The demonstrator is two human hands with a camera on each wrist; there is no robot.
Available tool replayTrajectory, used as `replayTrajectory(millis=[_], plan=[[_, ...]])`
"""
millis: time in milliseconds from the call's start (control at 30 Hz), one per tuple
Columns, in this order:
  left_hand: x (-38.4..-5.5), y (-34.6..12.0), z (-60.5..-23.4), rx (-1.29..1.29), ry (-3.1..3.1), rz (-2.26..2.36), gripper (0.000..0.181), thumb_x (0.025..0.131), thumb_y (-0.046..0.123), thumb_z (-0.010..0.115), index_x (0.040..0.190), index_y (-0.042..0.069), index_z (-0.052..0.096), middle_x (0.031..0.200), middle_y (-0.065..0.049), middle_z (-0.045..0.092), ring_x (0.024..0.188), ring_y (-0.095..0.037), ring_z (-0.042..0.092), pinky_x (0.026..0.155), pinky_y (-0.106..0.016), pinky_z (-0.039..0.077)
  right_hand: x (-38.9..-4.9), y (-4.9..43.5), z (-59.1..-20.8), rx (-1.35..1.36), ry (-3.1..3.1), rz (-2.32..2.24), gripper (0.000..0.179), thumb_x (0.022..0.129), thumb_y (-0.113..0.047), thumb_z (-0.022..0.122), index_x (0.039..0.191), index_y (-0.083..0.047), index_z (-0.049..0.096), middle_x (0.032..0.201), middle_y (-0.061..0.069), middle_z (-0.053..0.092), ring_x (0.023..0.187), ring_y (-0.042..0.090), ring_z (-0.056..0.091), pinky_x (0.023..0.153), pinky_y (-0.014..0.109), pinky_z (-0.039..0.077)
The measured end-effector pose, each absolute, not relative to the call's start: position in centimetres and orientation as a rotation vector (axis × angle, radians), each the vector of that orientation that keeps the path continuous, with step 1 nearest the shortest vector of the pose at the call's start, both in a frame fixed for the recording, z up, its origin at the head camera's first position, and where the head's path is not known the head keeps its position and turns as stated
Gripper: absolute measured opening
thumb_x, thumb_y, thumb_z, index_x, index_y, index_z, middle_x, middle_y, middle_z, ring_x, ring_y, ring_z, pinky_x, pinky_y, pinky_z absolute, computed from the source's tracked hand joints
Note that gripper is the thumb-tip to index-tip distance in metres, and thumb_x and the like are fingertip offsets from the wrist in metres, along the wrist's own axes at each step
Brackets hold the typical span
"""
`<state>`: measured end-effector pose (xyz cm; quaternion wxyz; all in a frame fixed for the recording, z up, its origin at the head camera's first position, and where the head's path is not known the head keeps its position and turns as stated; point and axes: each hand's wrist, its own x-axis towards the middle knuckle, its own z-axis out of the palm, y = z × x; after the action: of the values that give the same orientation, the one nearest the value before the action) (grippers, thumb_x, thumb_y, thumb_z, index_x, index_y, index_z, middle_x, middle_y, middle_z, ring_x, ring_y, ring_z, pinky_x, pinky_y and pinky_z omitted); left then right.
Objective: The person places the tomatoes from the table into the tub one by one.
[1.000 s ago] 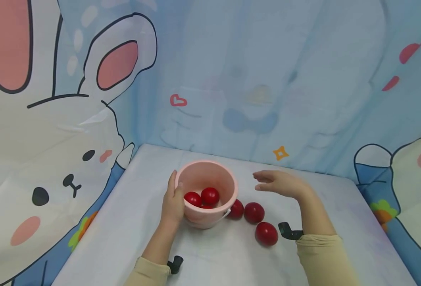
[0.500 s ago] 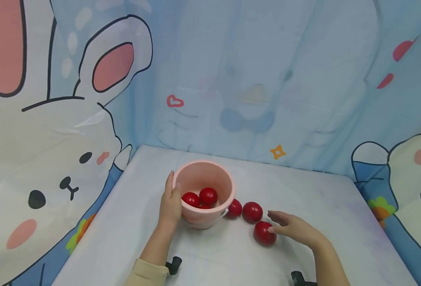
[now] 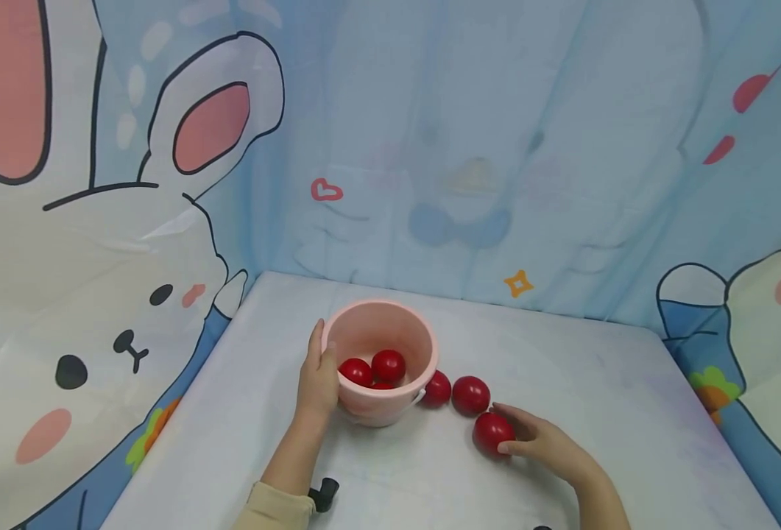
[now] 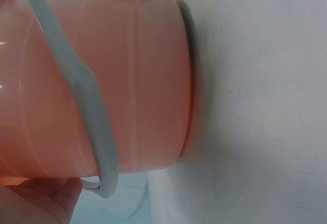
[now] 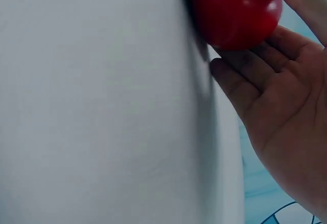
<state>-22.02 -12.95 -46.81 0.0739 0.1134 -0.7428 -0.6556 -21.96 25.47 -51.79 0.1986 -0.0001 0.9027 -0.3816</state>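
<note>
A pink bucket (image 3: pixel 380 406) with a white handle (image 4: pixel 84 81) stands on the white-covered table, several glossy red balls (image 3: pixel 388 366) inside it. My left hand (image 3: pixel 317 383) grips the bucket's left side near the rim; its fingertips show beside the handle's end in the left wrist view. Right of the bucket, my right hand (image 3: pixel 549 445) has its thumb on the near side and fingers on the far side of another red ball (image 3: pixel 492 434). In the right wrist view, this ball (image 5: pixel 235 12) sits against the fingers, low at the table surface.
Two more red balls lie on the table: one (image 3: pixel 471 396) just behind the held one, the other (image 3: pixel 438 390) partly hidden by the bucket. A blue cartoon-print curtain (image 3: pixel 390 147) hangs along the table's back edge, with a printed rabbit (image 3: pixel 99 294) at the left.
My right hand has come down and toward me from above the table's back right, closing its thumb and fingers around the nearest red ball. The left hand stays on the bucket.
</note>
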Motion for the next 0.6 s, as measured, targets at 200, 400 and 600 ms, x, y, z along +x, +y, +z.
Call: replayTrajectory(millis=[200, 400, 600], plan=[[-21.94, -12.91, -46.83, 0.338, -2.226, -1.97, 0.055, 0.103, 0.044, 0.039, 0.154, 0.048, 0.017, 0.163, 0.013, 0.024, 0.153, -0.023, 0.02, 0.111, -0.059, 0.038, -21.65, 25.55, -52.32, 0.031, 2.54, -1.074, 0.094, 0.065, -0.055, 0.084, 0.145, -0.019, 0.05, 0.144, 0.014, 0.053, 0.133, 0.04, 0.047, 0.1, 0.06, 0.048], [-21.86, -12.85, -46.87, 0.336, -2.228, -1.958, 0.055, 0.103, 0.044, 0.039, 0.154, 0.047, 0.018, 0.163, 0.013, 0.024, 0.153, -0.022, 0.02, 0.111, -0.058, 0.039, -21.51, 25.76, -52.6, 0.017, 2.561, -1.069, 0.089, 0.067, -0.057, 0.083, 0.143, -0.02, 0.053, 0.141, 0.013, 0.056, 0.132, 0.039, 0.049, 0.1, 0.062, 0.048], [-21.76, -12.84, -46.62, 0.344, -2.233, -1.962, 0.056, 0.102, 0.046, 0.04, 0.153, 0.05, 0.016, 0.162, 0.014, 0.024, 0.153, -0.021, 0.021, 0.109, -0.058, 0.041, -21.56, 25.69, -52.62, 0.036, 2.591, -1.047, 0.091, 0.063, -0.058, 0.084, 0.14, -0.019, 0.055, 0.138, 0.012, 0.059, 0.128, 0.038, 0.052, 0.096, 0.06, 0.051]])
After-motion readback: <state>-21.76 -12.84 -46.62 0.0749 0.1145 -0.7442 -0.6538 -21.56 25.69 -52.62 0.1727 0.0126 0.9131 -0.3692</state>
